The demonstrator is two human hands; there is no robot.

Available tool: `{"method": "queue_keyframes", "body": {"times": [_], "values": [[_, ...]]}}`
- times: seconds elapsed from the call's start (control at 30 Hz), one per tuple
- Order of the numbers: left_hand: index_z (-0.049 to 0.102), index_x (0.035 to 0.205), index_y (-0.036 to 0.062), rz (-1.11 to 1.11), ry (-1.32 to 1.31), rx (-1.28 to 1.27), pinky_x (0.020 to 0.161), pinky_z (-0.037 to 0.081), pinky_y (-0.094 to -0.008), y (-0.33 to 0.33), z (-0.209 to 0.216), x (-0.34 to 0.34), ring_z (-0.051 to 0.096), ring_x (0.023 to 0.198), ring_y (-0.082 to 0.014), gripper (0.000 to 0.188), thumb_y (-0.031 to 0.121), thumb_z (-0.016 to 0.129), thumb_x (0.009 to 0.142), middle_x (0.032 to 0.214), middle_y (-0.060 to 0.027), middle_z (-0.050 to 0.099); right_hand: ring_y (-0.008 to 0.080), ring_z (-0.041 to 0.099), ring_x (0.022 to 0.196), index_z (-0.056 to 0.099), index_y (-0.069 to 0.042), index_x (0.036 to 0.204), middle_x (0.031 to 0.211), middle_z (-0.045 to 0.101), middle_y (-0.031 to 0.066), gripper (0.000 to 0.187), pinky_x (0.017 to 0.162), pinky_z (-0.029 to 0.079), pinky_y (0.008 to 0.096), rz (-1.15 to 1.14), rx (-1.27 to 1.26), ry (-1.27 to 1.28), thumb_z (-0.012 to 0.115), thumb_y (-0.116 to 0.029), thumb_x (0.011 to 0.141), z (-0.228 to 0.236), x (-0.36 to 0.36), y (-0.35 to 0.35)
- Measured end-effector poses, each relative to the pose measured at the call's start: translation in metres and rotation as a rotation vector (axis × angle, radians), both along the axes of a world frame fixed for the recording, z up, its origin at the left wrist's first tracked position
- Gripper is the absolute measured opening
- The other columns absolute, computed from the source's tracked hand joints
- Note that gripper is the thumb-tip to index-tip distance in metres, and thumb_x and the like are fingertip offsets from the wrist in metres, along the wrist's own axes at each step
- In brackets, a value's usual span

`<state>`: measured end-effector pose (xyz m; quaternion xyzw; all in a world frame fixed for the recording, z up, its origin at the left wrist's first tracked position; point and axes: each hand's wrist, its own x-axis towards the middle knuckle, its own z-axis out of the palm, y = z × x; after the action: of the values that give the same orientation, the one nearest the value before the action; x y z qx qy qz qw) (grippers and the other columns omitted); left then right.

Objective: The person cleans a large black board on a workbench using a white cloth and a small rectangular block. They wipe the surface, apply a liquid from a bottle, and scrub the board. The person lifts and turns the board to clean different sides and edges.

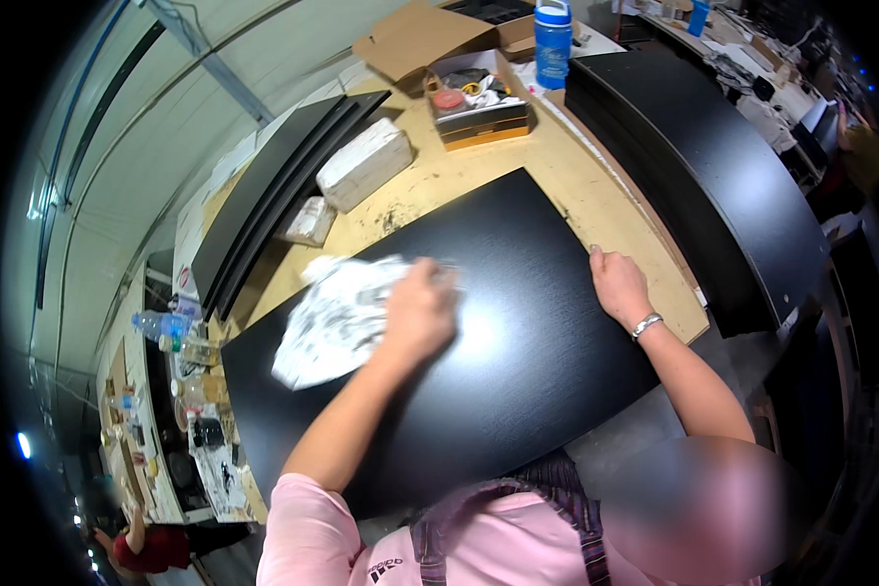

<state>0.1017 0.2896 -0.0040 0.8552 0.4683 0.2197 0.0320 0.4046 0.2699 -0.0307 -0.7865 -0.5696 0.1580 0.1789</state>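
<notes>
A large black panel [518, 391] with a glossy sheen lies flat in front of me on the wooden worktable. My left hand [421, 311] is closed on a white cloth [334, 317] with dark smudges, pressed to the panel's surface left of its middle. Part of the cloth spreads out to the left of my fingers. At the panel's right edge, my right hand [618, 284] grips the rim, its fingers curled and partly hidden. A metal bracelet is on that wrist.
Black boards [283, 195] lean together at the back left beside white-smeared blocks [366, 164]. An open box [479, 107] of small items and a blue bottle [553, 47] stand at the back. Stacked black panels [684, 166] lie right. Plastic bottles [200, 350] stand left. Other people work farther off.
</notes>
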Motion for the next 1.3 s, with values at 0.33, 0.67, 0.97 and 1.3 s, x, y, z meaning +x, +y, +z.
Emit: {"method": "queue_keyframes", "body": {"times": [0.33,0.67,0.97,1.3], "values": [[0.073,0.093,0.0115,-0.008,0.018,0.035,0.076,0.050,-0.0460,0.066,-0.002,0.072,0.060,0.086,-0.0338,0.013,0.015,0.063,0.084,0.096,-0.0129,0.059,0.0429,0.067,0.072,0.071,0.001,0.075,0.073,0.066,0.0258,0.057,0.073,0.053,0.0501,-0.048,0.001,-0.047,0.038,-0.038,0.100,0.010,-0.001,-0.005],[0.074,0.107,0.0157,0.009,0.275,-0.109,0.082,0.049,-0.0420,0.114,0.009,0.065,0.062,0.097,-0.0302,0.021,0.014,0.061,0.090,0.099,-0.0112,0.061,0.0412,0.067,0.070,0.071,0.001,0.072,0.070,0.066,0.0249,0.057,0.071,0.054,0.0478,-0.027,0.043,-0.072,0.040,-0.036,0.100,0.012,-0.008,-0.006],[0.072,0.094,0.0102,-0.075,0.329,-0.023,0.079,0.052,-0.0452,0.128,0.021,0.068,0.061,0.095,-0.0354,0.021,0.006,0.058,0.080,0.101,-0.0153,0.060,0.0411,0.067,0.072,0.071,0.002,0.073,0.072,0.067,0.0254,0.056,0.073,0.054,0.0477,-0.009,0.039,-0.046,0.040,-0.036,0.100,0.012,-0.011,-0.003],[0.073,0.091,0.0126,0.412,0.473,-0.256,0.076,0.051,-0.0443,-0.028,0.042,-0.168,0.063,0.093,-0.0323,0.019,0.005,0.061,0.079,0.094,-0.0107,0.060,0.0457,0.067,0.076,0.071,0.005,0.076,0.075,0.066,0.0294,0.061,0.077,0.054,0.0508,-0.069,0.004,0.020,0.036,-0.040,0.100,0.005,0.001,-0.003]]}}
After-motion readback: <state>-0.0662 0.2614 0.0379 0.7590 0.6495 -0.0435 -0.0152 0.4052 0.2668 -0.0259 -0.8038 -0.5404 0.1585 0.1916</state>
